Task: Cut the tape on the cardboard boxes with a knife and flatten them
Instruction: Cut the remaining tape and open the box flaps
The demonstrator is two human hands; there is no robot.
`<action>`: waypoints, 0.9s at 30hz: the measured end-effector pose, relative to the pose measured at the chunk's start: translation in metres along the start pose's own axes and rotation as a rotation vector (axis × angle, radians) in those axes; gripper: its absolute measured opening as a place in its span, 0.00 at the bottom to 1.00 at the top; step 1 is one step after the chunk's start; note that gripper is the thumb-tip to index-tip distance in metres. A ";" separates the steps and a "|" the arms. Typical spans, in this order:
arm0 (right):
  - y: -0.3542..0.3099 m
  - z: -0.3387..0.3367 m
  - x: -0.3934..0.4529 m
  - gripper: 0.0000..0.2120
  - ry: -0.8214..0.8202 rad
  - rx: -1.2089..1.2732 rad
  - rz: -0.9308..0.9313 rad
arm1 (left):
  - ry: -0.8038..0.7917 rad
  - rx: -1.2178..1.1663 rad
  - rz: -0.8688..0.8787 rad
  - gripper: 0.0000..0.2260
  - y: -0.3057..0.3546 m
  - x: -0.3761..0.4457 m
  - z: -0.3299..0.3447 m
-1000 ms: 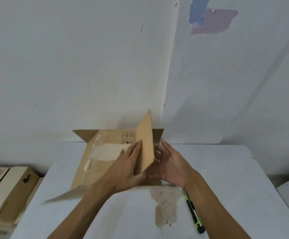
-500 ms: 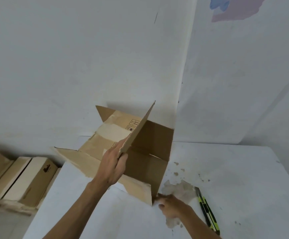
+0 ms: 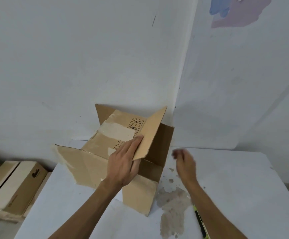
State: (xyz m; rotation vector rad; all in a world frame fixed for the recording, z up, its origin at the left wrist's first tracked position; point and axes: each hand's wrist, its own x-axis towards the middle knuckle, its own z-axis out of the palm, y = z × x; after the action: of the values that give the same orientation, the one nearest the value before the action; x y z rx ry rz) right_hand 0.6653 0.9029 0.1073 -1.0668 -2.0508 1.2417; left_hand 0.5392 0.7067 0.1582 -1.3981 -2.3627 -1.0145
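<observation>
One knife (image 3: 200,221) lengthwise toward wall

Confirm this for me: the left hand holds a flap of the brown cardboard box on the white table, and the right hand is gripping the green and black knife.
Not quite. In the head view the left hand does hold a flap of the brown cardboard box on the white table, but the right hand grips nothing; it is in the air beside the box. The green and black knife lies on the table.
</observation>
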 end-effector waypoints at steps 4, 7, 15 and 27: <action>-0.124 -0.035 0.031 0.08 0.288 0.163 -0.468 | 0.023 0.047 0.012 0.24 0.005 0.000 0.008; -0.187 -0.024 0.055 0.09 0.025 -0.105 -0.721 | -0.004 0.098 0.022 0.26 0.009 0.000 0.011; -0.189 0.066 0.116 0.32 -0.620 -0.951 -0.170 | -0.149 0.213 0.123 0.35 0.021 0.002 0.013; -0.195 0.047 0.111 0.31 -0.298 -0.776 -0.348 | -0.024 0.287 0.234 0.40 0.028 -0.003 0.039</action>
State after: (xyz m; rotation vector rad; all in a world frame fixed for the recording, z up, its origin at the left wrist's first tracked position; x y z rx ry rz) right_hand 0.4980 0.9189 0.2635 -0.7812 -2.9050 0.4325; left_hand 0.5706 0.7387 0.1406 -1.5311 -2.1877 -0.5744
